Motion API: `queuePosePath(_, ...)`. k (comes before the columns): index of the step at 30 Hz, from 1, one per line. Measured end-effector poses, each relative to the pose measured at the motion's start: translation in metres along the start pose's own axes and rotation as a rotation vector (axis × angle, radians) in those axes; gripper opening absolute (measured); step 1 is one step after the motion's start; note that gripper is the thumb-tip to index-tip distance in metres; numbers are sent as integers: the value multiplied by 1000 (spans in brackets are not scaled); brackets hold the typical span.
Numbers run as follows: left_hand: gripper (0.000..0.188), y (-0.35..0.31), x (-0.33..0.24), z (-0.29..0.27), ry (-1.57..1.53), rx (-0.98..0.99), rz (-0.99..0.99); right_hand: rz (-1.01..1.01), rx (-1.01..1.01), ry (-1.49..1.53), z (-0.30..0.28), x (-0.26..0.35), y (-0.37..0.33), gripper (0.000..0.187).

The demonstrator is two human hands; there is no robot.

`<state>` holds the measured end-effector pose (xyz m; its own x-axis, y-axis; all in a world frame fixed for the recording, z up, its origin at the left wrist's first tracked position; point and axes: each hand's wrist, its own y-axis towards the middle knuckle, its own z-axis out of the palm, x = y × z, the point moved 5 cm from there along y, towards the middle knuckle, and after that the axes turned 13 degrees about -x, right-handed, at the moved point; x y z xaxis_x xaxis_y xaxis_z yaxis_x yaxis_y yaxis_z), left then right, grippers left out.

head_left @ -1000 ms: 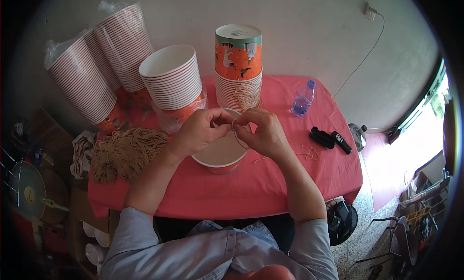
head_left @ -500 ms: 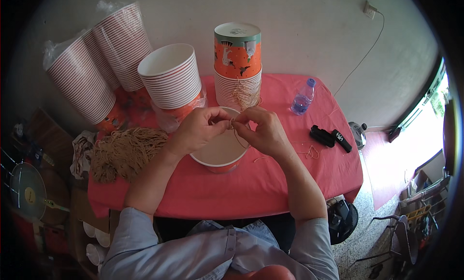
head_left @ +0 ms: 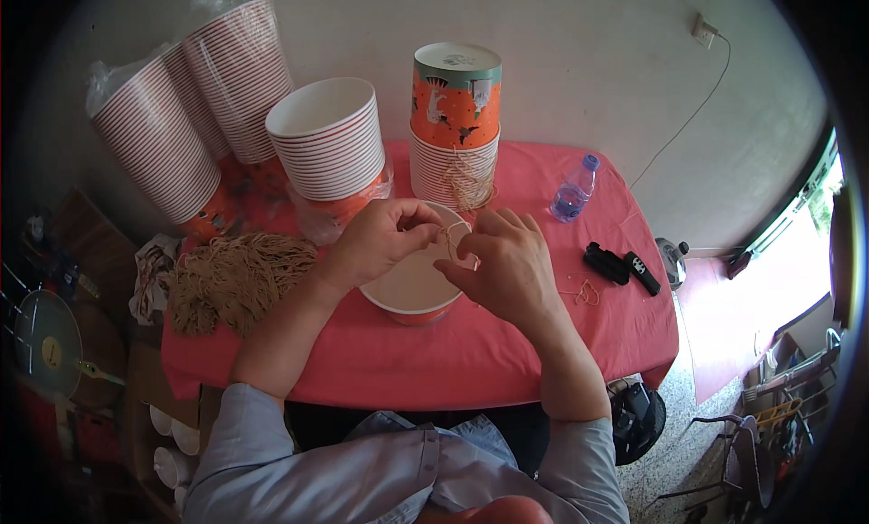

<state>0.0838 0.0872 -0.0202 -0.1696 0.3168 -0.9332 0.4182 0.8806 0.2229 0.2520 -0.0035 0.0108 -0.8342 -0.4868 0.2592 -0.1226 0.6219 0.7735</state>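
Note:
Between the thumb and fingers of my left hand is a thin tan string, pinched above a white paper bucket. A small loop of it arches toward my right hand. That hand's thumb stands apart from its bent index finger; whether the loop touches the fingertip I cannot tell. The bucket stands upright, its wide mouth facing up and partly covered by both hands. Beside my left forearm lies a large heap of tan strings.
Behind the bucket, an orange printed bucket tops an upside-down stack with strings hanging on it. More nested buckets and wrapped stacks stand left. A water bottle, a black case and a loose string lie rightward on the red cloth.
My right thumb and index finger have parted from the pinch at the string, and that hand has shifted slightly right. My left hand keeps its pinch. The view has shifted slightly.

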Motion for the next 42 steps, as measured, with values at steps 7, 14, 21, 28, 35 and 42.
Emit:
queuePosePath(7, 21, 0, -2, 2, -12, 18, 5, -10, 13, -124, 14, -7, -5, 18)
queuePosePath(14, 20, -1, -2, 2, -31, 34, -11, 374, 81, 515, 9, -26, 1, 8)
queuePosePath(21, 23, -3, -7, 8, -200, 61, 24, 619, 10, 1026, 8, -42, 1, 13)
queuePosePath(28, 22, -6, -8, 11, -154, 64, -6, 611, 6, 1085, 5, -41, 0, 11)
queuePosePath(35, 22, -8, -14, 13, -132, 57, 16, 638, -29, 978, 1, -33, 0, 13)
queuePosePath(42, 21, -10, -18, 15, -138, 58, -2, 606, -110, 1216, 5, -39, -2, 12)
